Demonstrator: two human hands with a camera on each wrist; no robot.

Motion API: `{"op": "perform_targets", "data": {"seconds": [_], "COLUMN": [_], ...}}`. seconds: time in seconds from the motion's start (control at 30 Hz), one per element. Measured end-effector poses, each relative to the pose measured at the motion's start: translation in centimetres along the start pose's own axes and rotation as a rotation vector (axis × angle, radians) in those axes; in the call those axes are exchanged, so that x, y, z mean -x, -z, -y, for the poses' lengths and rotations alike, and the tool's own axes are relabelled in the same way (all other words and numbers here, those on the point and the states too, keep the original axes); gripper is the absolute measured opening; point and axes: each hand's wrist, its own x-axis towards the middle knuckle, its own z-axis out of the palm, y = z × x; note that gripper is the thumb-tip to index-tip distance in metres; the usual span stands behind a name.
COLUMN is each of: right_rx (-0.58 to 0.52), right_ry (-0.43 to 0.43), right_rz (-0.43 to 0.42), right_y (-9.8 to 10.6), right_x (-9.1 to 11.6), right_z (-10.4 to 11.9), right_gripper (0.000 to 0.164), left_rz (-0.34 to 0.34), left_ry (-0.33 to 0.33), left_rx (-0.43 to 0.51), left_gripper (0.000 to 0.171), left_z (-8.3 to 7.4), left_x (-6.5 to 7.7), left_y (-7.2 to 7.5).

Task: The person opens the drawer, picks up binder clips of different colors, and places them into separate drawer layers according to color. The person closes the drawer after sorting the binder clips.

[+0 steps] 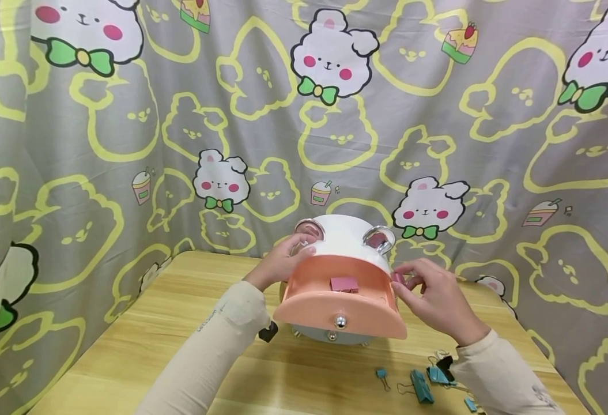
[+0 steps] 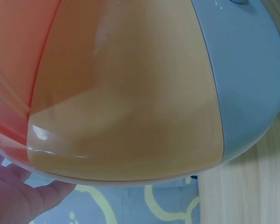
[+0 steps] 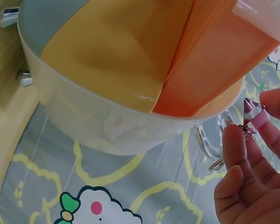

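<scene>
A small animal-shaped storage box (image 1: 340, 230), white-topped with chrome-rimmed ears, stands on the table with its orange upper drawer (image 1: 329, 305) pulled out. Inside that drawer lies a pink binder clip (image 1: 344, 284). My left hand (image 1: 280, 262) holds the box at its upper left, thumb and fingers around the left ear (image 1: 310, 229). Beside the drawer's right side, my right hand (image 1: 435, 297) pinches another pink binder clip (image 3: 257, 116) between thumb and fingers. Its silver wire handles show in the right wrist view.
Several teal binder clips (image 1: 420, 386) lie at the table's front right, with a black one (image 1: 446, 366) among them. A black object (image 1: 268, 332) sits left of the box. Below the orange drawer is a blue-grey drawer (image 1: 316, 333). A patterned curtain (image 1: 262, 115) surrounds the table (image 1: 179, 323).
</scene>
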Motion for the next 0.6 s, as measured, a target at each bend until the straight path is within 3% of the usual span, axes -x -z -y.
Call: {"op": "perform_targets", "data": {"seconds": [0.6], "right_rx": [-0.031], "right_ry": [0.080], "right_rz": [0.010], "right_y": [-0.7], "right_x": [-1.2], "right_z": [1.1], "right_gripper": [0.025], "left_rz": [-0.014], "left_ry": [0.001], "left_rx": [-0.008], "left_gripper": [0.033], "left_z": [0.1], "left_x": [0.0], "left_y": [-0.2]}}
